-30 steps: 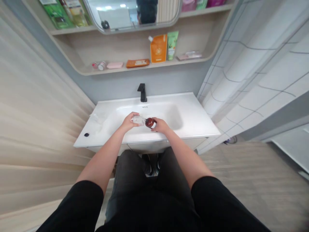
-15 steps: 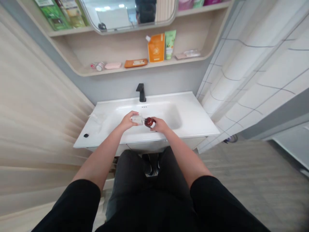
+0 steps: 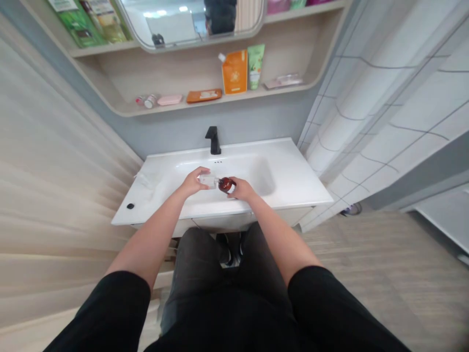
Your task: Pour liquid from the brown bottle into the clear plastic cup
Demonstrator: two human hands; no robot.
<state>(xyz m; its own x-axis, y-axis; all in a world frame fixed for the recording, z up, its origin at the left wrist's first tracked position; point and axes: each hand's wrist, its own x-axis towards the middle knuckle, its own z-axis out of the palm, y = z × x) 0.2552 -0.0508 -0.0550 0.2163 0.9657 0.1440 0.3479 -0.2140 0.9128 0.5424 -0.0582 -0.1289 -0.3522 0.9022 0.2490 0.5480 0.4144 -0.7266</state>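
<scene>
A clear bottle [image 3: 208,182] is clamped on its side in the left grip [image 3: 192,183], and a brown bottle [image 3: 224,184] is clamped in the right grip [image 3: 242,188]; both are held above the white basin [image 3: 263,175], end to end (whether contact is made cannot be told), while a small black object [image 3: 130,206] is supported by the surface [image 3: 300,181] at far left

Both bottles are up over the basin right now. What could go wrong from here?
1. The clear bottle in the left hand and the brown bottle in the right hand meet or nearly meet; a small shift might spill any contents.
2. A loosened grip could drop either into the basin.
3. The small black piece near the counter's edge might get knocked off.
</scene>
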